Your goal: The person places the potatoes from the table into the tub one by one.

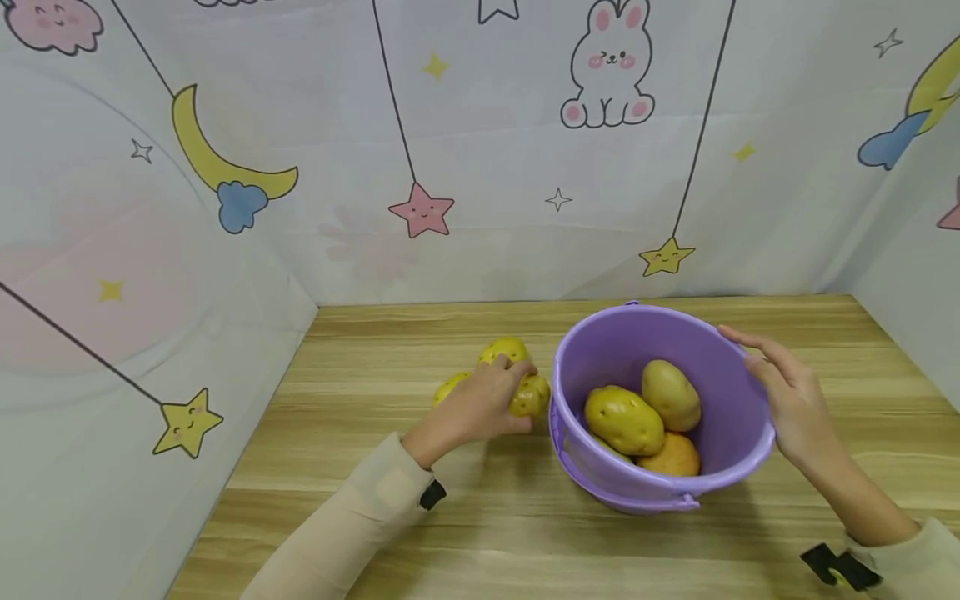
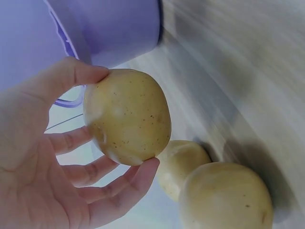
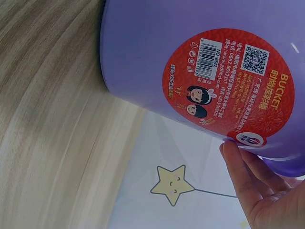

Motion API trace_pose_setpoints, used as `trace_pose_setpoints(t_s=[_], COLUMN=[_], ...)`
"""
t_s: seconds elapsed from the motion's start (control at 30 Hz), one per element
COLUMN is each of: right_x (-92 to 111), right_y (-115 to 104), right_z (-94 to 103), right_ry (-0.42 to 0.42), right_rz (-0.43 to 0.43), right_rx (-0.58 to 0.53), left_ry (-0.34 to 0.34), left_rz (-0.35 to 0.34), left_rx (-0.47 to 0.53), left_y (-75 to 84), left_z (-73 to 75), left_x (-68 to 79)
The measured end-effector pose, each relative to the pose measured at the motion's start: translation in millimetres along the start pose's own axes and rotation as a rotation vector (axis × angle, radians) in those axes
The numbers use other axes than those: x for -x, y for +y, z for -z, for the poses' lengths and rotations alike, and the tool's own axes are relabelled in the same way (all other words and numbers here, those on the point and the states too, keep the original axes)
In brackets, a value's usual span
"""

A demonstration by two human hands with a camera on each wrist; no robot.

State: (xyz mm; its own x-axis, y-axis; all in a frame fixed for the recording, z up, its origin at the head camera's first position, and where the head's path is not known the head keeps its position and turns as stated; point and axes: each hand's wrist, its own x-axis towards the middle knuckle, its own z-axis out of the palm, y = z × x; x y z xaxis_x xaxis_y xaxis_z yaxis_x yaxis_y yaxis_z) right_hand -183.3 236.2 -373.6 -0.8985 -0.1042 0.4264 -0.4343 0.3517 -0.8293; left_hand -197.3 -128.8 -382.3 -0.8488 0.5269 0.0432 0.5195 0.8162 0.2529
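Observation:
My left hand (image 1: 480, 400) holds a yellow potato (image 2: 128, 117) between thumb and fingertips, just left of the purple bucket (image 1: 600, 333). In the left wrist view the palm and the underside of the fingers show beside it. Two more yellow potatoes (image 1: 504, 348) (image 2: 226, 200) lie on the table close to that hand, partly hidden by it in the head view. At the bucket's right side, my right hand (image 1: 795, 404) grips the rim, fingers against the outer wall. Inside the bucket are a yellow potato (image 1: 625, 419), a paler potato (image 1: 671, 396) and an orange-tan round item (image 1: 671, 456).
The bucket's purple handle (image 1: 637, 502) hangs down along its near side. A red label (image 3: 228, 86) is stuck on the bucket's outer wall. Behind the wooden table (image 1: 360, 342) and at both sides hangs a white cloth (image 1: 495, 150) printed with stars, moons and a rabbit.

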Motion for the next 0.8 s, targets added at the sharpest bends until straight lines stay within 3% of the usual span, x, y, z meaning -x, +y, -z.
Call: trace_pose_setpoints(t_s=[0.4,0.8], right_x=[-1,-2], right_y=[0,0], right_z=[-1.0,-0.3], right_ry=[0.008,0.004], right_rz=[0.006,0.001], right_rx=[-0.002,0.006], left_ry=[0.0,0.057], left_rz=[-0.002,-0.028], left_rx=[0.046,0.099], left_y=[-0.9,-1.4], left_z=[9.3,34.5], left_x=[2.0,6.1])
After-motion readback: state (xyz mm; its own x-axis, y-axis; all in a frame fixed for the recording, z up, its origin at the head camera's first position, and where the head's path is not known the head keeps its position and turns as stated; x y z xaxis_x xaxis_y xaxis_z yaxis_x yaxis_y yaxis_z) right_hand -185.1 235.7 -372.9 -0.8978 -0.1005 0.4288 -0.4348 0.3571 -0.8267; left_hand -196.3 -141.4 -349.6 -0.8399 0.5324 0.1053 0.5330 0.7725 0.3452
